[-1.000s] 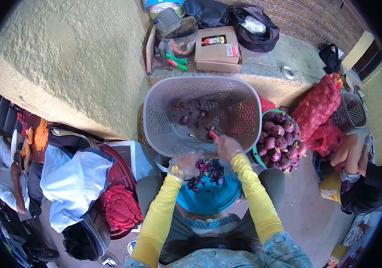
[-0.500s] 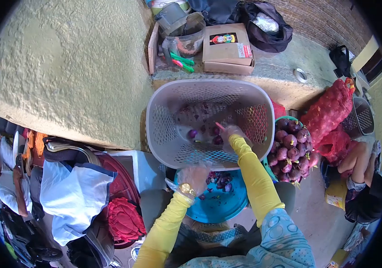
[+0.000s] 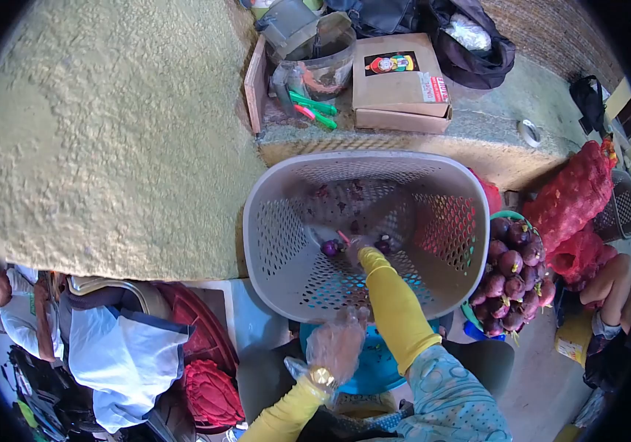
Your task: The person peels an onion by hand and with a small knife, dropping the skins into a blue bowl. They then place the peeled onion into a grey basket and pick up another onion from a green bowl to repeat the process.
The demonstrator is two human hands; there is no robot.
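Note:
My right hand (image 3: 363, 249), in a clear plastic glove, reaches down inside a grey perforated basket (image 3: 279, 295). Its fingers are closed round a slim pink-handled tool (image 3: 343, 237), whose working end I cannot make out. A purple onion (image 3: 329, 248) lies just left of that hand, and another onion (image 3: 383, 244) sits to its right. My left hand (image 3: 336, 345), also gloved and wearing a gold watch, hovers by the basket's front rim, above a blue basin (image 3: 374, 372). Its fingers are stretched out, with nothing visible in them. Skin scraps dot the basket's bottom.
A green-rimmed tub of red onions (image 3: 511, 265) stands right of the basket, near a red mesh sack (image 3: 570, 195). Behind, a ledge holds a cardboard box (image 3: 396, 81) and green-handled tools (image 3: 314, 107). A rough wall (image 3: 109, 132) rises at left. Other people sit at both sides.
My right hand has shifted left inside the basket, nearer the left onion, still gripping the pink-handled tool. The camera view has shifted, and less of the blue basin shows.

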